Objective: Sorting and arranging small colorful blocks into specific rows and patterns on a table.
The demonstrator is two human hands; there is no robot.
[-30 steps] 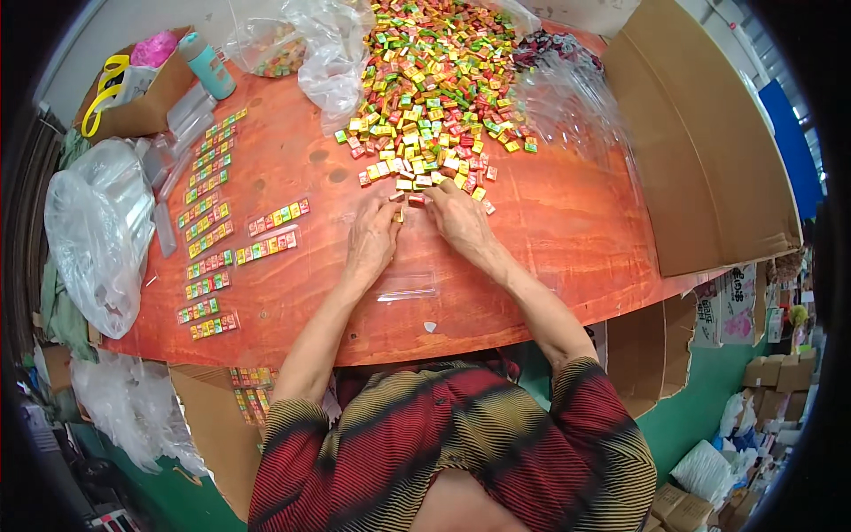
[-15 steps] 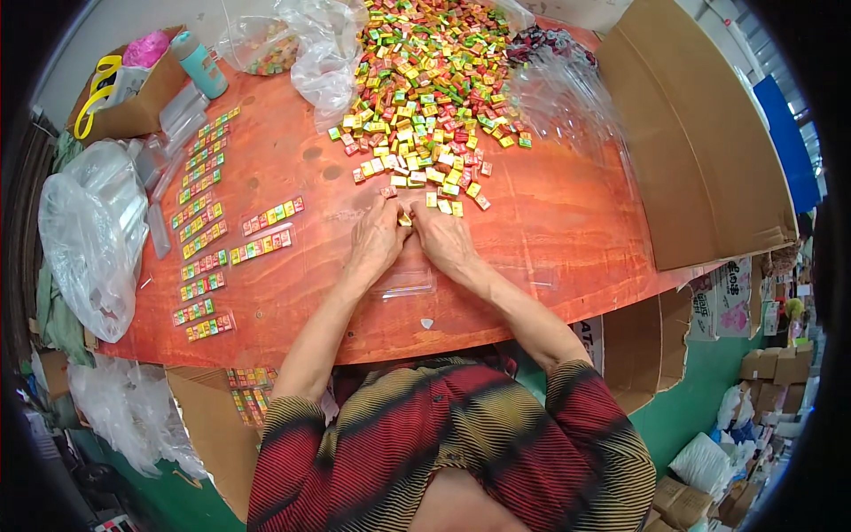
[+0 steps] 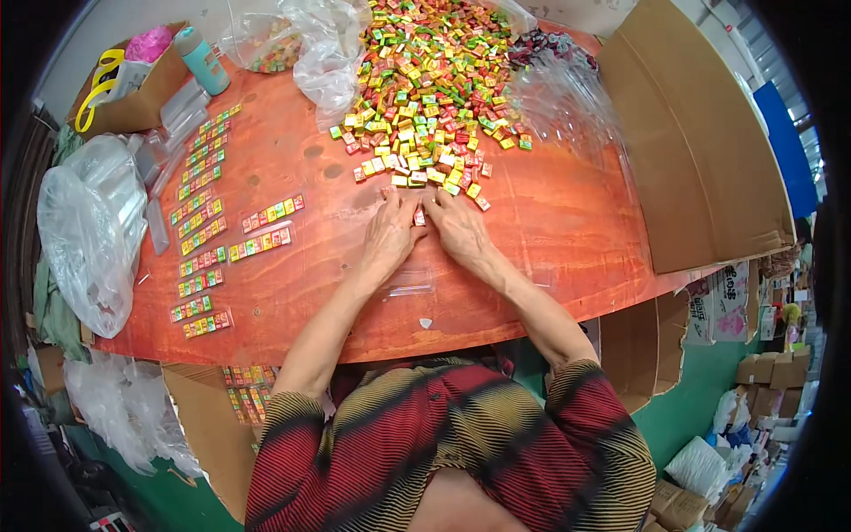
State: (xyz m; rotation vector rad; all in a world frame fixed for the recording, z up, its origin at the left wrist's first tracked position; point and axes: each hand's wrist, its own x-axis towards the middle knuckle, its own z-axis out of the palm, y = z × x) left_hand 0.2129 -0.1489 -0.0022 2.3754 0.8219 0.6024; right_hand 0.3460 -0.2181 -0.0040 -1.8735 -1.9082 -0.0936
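My two hands are close together at the near end of a heap of small coloured boxes (image 3: pixel 430 106). Between them shows a small red-and-white box (image 3: pixel 420 216). My left hand (image 3: pixel 392 234) is closed, with its thumb and fingers against that box's left side. From the right, my right hand (image 3: pixel 460 232) has its bent fingers pressed in at the box; its palm hides what lies under it. Just beyond my fingertips lie loose yellow and red boxes (image 3: pixel 415 179). A clear plastic tray (image 3: pixel 409 284) is on the table nearer to me, between my forearms.
Rows of small boxes (image 3: pixel 202 229) stand in clear trays on the left of the red table (image 3: pixel 532 239). Clear plastic bags (image 3: pixel 93 235), a carton (image 3: pixel 142 111) and a light-blue bottle (image 3: pixel 204 62) are farther left. A large cardboard box (image 3: pixel 696 142) stands at the right.
My right hand has moved slightly right and away from me, covering where several yellow boxes lay. A red-and-white box now shows between my hands instead of a yellow one.
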